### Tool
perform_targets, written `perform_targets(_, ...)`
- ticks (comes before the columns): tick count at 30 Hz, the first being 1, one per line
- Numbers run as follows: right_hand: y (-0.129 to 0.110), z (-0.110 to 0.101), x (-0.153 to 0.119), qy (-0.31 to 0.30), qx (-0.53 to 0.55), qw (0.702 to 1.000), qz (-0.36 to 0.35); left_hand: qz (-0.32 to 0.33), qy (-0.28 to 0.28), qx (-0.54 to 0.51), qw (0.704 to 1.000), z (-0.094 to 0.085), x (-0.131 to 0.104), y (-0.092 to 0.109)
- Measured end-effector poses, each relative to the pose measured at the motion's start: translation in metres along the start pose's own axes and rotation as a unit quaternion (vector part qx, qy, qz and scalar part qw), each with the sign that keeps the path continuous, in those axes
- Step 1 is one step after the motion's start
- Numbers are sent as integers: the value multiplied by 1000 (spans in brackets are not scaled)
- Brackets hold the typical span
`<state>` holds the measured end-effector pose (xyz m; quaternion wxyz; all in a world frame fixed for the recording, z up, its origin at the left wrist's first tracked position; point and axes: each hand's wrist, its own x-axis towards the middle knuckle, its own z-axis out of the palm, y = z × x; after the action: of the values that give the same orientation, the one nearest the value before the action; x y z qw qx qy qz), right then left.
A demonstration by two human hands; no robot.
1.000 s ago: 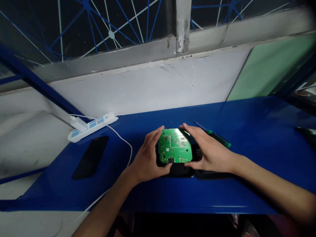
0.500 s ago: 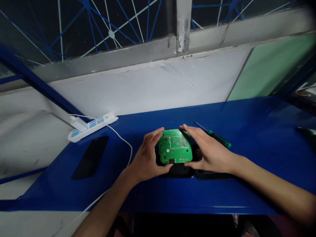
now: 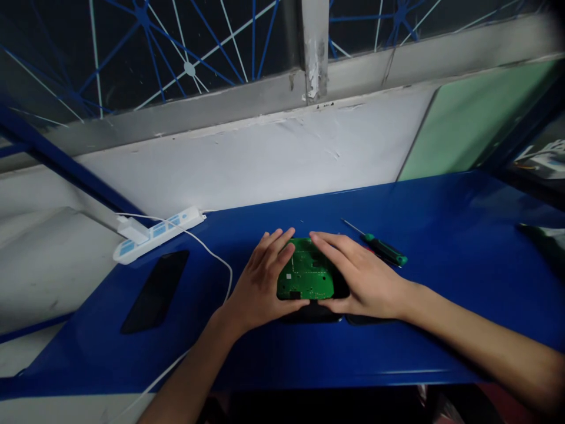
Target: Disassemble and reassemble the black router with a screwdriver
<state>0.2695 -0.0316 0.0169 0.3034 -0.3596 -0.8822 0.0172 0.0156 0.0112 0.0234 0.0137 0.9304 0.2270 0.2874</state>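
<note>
Between my two hands is a green circuit board (image 3: 309, 274), held by its left and right sides. My left hand (image 3: 265, 280) grips the left side, thumb along the near edge and fingers at the far left corner. On the right side, my right hand (image 3: 357, 271) has its thumb at the near edge and its fingertips at the far edge. Under the board lies a black casing (image 3: 315, 312), mostly covered. A second black part (image 3: 371, 320) shows beneath my right hand. Beyond that hand rests a green and black screwdriver (image 3: 384, 248).
A black phone-like slab (image 3: 155, 291) lies on the blue table (image 3: 463, 265) at the left. Behind it are a white power strip (image 3: 161, 234) with a plug and a white cable (image 3: 212, 253). A green panel (image 3: 472, 123) leans on the wall at the back right.
The circuit board looks lower and flatter over the black casing, and darker. My right hand has shifted left with it. The whole view has moved slightly.
</note>
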Motion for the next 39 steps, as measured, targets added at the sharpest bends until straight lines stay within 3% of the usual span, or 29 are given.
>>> perform_targets(3,-2,0,2,-6,-14,1000,-24,25,9,31,999,1,-1,0)
perform_targets(6,-2,-2,4,-3,-17,999,-43,-2,28,21,999,2,-1,2)
perform_targets(10,-1,-4,5,19,-5,999,-32,-30,67,-104,992,3,-1,4)
perform_targets(14,-2,-2,4,-3,32,999,7,-27,82,-229,970,5,-4,5)
perform_targets(19,-5,3,4,-13,84,996,-3,-39,88,-320,942,6,-3,11)
perform_targets(31,-3,1,4,-24,145,988,38,-75,42,-351,933,6,-6,5)
perform_targets(39,9,-5,1,-11,132,988,81,-113,71,-234,963,8,-7,-5)
